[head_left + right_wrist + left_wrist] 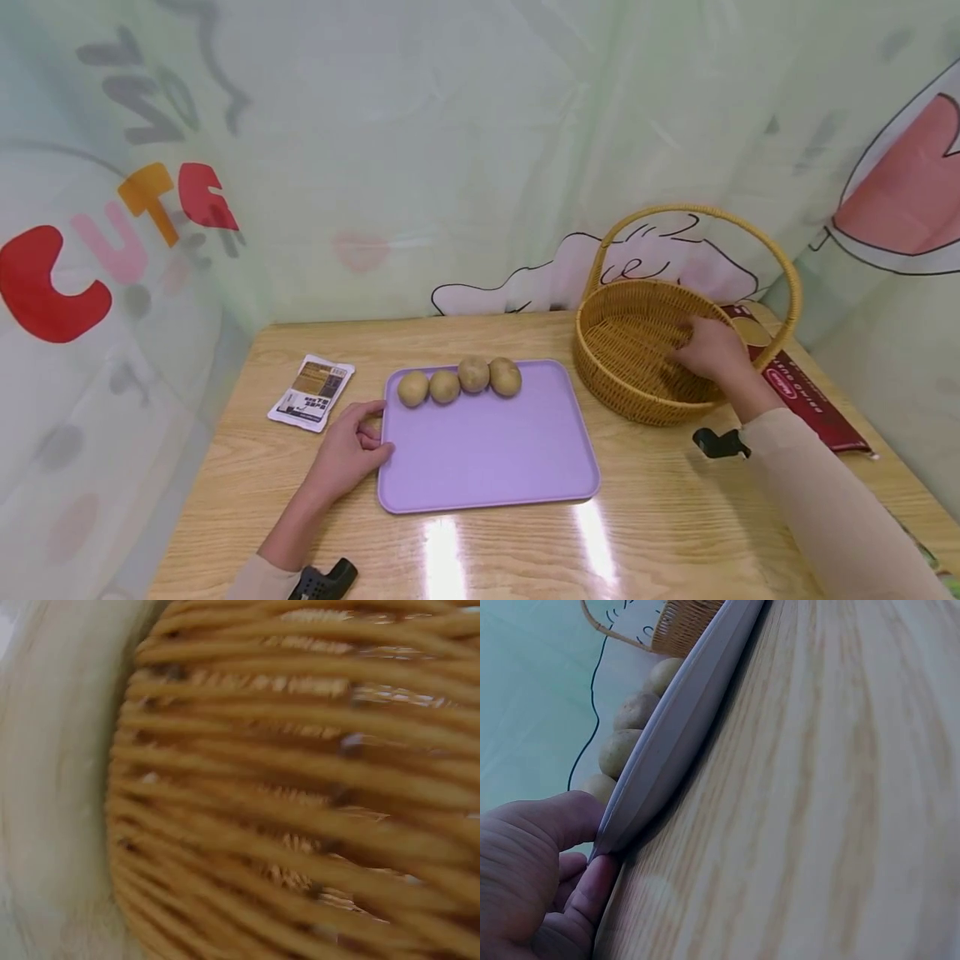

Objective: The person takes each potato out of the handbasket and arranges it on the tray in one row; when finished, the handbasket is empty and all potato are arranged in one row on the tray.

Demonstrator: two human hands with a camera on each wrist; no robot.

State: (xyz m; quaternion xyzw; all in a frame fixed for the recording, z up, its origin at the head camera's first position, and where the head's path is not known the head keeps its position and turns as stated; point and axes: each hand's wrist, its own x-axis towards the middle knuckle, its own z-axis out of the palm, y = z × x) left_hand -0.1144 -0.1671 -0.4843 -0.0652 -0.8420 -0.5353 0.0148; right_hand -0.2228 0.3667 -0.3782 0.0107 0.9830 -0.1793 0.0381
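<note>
A lilac tray (487, 454) lies on the wooden table, with several potatoes (444, 386) in a row along its far left side. My left hand (348, 450) holds the tray's left edge, thumb and forefinger at the rim; the left wrist view shows these fingers (581, 817) close up. To the right of the tray stands a round wicker basket (611, 379) with a tall hooped handle. My right hand (712, 350) reaches down inside its right part, back of the hand upward. I cannot tell whether its fingers hold anything. Only the basket's woven wall (300, 780) fills most of the right wrist view.
A white and brown packet (311, 392) lies left of the tray. A long dark red package (806, 396) lies to the right of the basket, partly hidden by it. A printed curtain (412, 167) hangs behind the table.
</note>
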